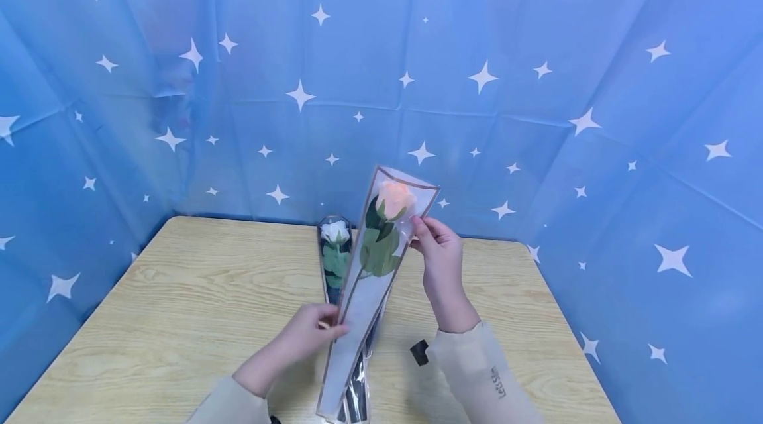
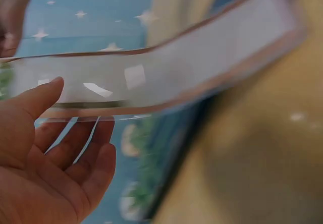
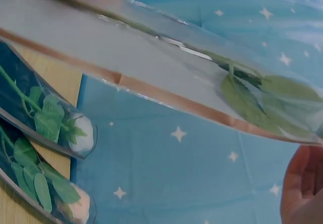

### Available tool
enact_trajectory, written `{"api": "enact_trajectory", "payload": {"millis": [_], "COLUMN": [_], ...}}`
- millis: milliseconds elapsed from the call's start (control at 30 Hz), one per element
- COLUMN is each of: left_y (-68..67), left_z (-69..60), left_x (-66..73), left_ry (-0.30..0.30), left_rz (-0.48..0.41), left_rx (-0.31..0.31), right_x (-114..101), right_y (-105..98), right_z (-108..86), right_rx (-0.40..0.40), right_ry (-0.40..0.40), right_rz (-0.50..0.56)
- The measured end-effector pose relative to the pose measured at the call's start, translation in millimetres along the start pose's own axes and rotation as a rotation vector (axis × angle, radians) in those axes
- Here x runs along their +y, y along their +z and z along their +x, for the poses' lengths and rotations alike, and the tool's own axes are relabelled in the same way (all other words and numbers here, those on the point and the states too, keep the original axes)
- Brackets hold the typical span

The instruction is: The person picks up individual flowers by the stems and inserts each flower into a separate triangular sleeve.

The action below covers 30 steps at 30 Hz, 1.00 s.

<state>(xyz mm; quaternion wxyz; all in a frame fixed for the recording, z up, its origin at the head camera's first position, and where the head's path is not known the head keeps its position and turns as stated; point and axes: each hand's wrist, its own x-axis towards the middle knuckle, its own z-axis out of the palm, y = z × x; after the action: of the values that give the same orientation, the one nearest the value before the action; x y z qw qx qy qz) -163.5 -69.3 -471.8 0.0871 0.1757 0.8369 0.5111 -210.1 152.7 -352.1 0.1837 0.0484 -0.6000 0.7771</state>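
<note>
A peach rose [image 1: 396, 200] with green leaves lies in a clear-fronted white sleeve [image 1: 360, 318] edged in brown, raised slantwise above the table. My left hand [image 1: 306, 331] holds the sleeve's lower part, thumb in front and fingers behind, as the left wrist view also shows. With thumb and fingers my right hand [image 1: 444, 258] pinches the right edge beside the bloom. Beneath it lies a white rose [image 1: 335, 232] in a dark sleeve, partly covered. The right wrist view shows a second dark-sleeved rose [image 3: 81, 206], pale peach, alongside the white one.
A small black piece [image 1: 420, 352] lies on the wood-grain table [image 1: 226, 291] by my right sleeve cuff. Blue curtains [image 1: 357, 53] with white stars enclose the table's back and sides.
</note>
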Motion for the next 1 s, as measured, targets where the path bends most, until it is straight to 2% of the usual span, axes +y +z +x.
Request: {"api": "enact_trajectory", "payload": {"millis": [67, 167, 300, 400, 600, 800, 900, 1000], "left_y": [8.2, 15.4, 15.6, 14.6, 18.9, 30.7, 38.0, 45.0], "left_z": [-4.4, -8.6, -13.3, -15.5, -17.6, -18.7, -17.7, -16.2], "left_x": [-9.6, -18.4, -24.4, -25.7, -23.8, -23.2, -22.9, -21.6], "left_ry": [0.026, 0.056, 0.013, -0.017, -0.011, -0.012, -0.014, -0.021], "left_rz": [0.012, 0.005, -0.038, -0.074, -0.097, -0.039, 0.000, 0.034], "left_rx": [-0.034, -0.028, -0.003, 0.011, -0.006, -0.009, 0.008, 0.033], "right_x": [1.3, 5.5, 20.0, 35.4, 69.0, 97.6, 106.7, 111.7], "right_y": [-3.9, -12.5, -29.4, -45.1, -78.4, -105.7, -115.5, -122.9], "right_z": [5.5, 15.1, 30.4, 39.8, 50.3, 50.8, 48.6, 45.9], "right_rx": [0.016, 0.064, 0.146, 0.203, 0.270, 0.267, 0.247, 0.229], "right_ry": [0.002, 0.030, 0.097, 0.158, 0.326, 0.489, 0.562, 0.621], "right_rz": [0.015, 0.039, 0.047, 0.016, -0.047, -0.128, -0.167, -0.160]}}
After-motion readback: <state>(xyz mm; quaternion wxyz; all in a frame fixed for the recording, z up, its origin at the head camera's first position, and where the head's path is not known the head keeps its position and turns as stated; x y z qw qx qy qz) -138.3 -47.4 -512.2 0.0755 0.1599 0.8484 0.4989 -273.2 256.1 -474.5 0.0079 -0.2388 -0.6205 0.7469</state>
